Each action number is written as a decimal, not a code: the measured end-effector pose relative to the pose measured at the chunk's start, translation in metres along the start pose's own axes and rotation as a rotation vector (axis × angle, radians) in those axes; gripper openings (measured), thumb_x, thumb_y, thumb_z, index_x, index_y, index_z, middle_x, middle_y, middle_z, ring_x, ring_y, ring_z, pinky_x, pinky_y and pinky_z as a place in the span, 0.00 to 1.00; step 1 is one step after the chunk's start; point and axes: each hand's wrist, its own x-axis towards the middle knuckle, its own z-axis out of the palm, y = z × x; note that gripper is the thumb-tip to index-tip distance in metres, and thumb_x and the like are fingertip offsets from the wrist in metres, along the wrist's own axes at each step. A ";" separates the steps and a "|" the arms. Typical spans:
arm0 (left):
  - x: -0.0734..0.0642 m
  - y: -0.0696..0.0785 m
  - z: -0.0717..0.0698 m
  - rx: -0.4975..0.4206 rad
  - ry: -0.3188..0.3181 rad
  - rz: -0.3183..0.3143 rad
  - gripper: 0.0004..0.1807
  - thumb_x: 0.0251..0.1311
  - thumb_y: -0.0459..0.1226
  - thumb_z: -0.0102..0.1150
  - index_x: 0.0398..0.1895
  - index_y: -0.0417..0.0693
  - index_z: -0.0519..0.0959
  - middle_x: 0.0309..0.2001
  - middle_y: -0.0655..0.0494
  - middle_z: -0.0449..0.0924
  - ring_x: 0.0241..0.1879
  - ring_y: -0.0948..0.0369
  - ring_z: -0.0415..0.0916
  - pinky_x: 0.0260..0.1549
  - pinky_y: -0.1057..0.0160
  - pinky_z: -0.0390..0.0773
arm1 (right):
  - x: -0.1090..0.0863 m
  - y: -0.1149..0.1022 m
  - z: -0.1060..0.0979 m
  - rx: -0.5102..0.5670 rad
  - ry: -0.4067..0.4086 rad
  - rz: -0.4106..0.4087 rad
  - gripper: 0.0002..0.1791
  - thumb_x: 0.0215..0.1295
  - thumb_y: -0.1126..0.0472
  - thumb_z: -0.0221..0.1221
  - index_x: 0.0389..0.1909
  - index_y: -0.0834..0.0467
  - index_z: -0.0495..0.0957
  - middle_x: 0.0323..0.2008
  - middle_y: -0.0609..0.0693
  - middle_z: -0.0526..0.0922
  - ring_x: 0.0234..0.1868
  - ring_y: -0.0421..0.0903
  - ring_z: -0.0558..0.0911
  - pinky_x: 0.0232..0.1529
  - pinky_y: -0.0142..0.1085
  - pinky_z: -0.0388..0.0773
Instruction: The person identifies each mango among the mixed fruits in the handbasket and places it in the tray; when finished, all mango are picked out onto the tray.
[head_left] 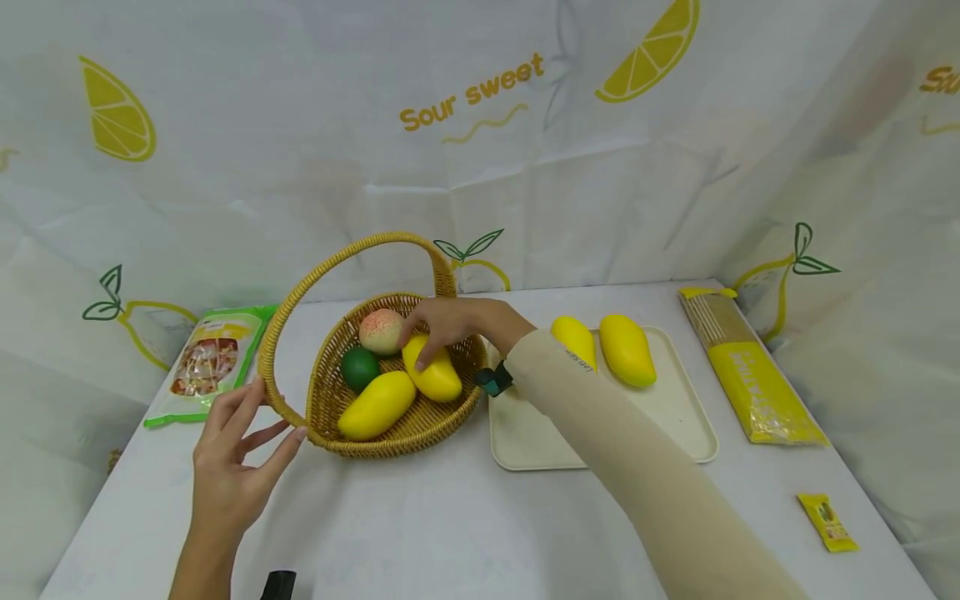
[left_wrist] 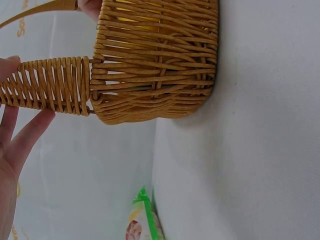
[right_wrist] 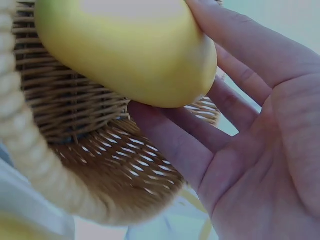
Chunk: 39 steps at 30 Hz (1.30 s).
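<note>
A wicker basket [head_left: 408, 446] with a tall hoop handle [head_left: 330, 265] stands left of the table's middle. Inside it lie a peach [head_left: 381, 331], a dark green round fruit [head_left: 360, 369] and a yellow mango [head_left: 377, 407]. My right hand [head_left: 457, 321] reaches over the basket's right side and grips a second mango [right_wrist: 135, 55] by its end, fingers curved round it. At the basket's left, my left hand [head_left: 232, 454] pinches the foot of the handle [left_wrist: 55, 85] between thumb and fingers.
Right of the basket is a cream tray [head_left: 536, 454] bearing two mangoes [head_left: 627, 350]. Farther right lie a yellow noodle pack [head_left: 757, 375] and a small yellow sachet [head_left: 827, 522]. A green-edged food bag [head_left: 210, 362] sits behind my left hand, and a printed curtain [head_left: 300, 167] backs the table.
</note>
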 end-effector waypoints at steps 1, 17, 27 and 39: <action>0.000 0.000 0.000 -0.001 -0.001 0.002 0.42 0.51 0.24 0.73 0.72 0.32 0.66 0.62 0.66 0.71 0.60 0.69 0.75 0.48 0.80 0.83 | -0.002 0.001 -0.001 0.002 0.004 -0.002 0.30 0.62 0.51 0.72 0.65 0.49 0.79 0.73 0.48 0.71 0.78 0.49 0.64 0.81 0.47 0.64; -0.001 0.000 0.000 -0.005 0.001 0.011 0.41 0.52 0.25 0.73 0.71 0.30 0.67 0.62 0.66 0.71 0.60 0.69 0.75 0.48 0.80 0.83 | -0.025 0.000 -0.017 -0.008 0.076 -0.134 0.30 0.63 0.50 0.70 0.66 0.50 0.78 0.71 0.47 0.74 0.77 0.48 0.66 0.80 0.48 0.67; 0.002 0.000 -0.001 -0.003 -0.008 0.008 0.42 0.51 0.24 0.74 0.72 0.32 0.66 0.63 0.65 0.71 0.61 0.69 0.74 0.48 0.80 0.83 | -0.065 -0.008 -0.025 0.052 0.107 -0.254 0.28 0.63 0.53 0.71 0.64 0.52 0.79 0.71 0.49 0.75 0.73 0.46 0.72 0.76 0.42 0.73; 0.001 -0.001 -0.001 -0.015 -0.003 0.011 0.42 0.51 0.24 0.74 0.72 0.32 0.66 0.62 0.65 0.71 0.60 0.69 0.74 0.47 0.80 0.83 | -0.131 0.016 -0.040 0.139 0.223 -0.211 0.25 0.60 0.56 0.73 0.59 0.51 0.82 0.67 0.48 0.77 0.71 0.47 0.74 0.77 0.46 0.72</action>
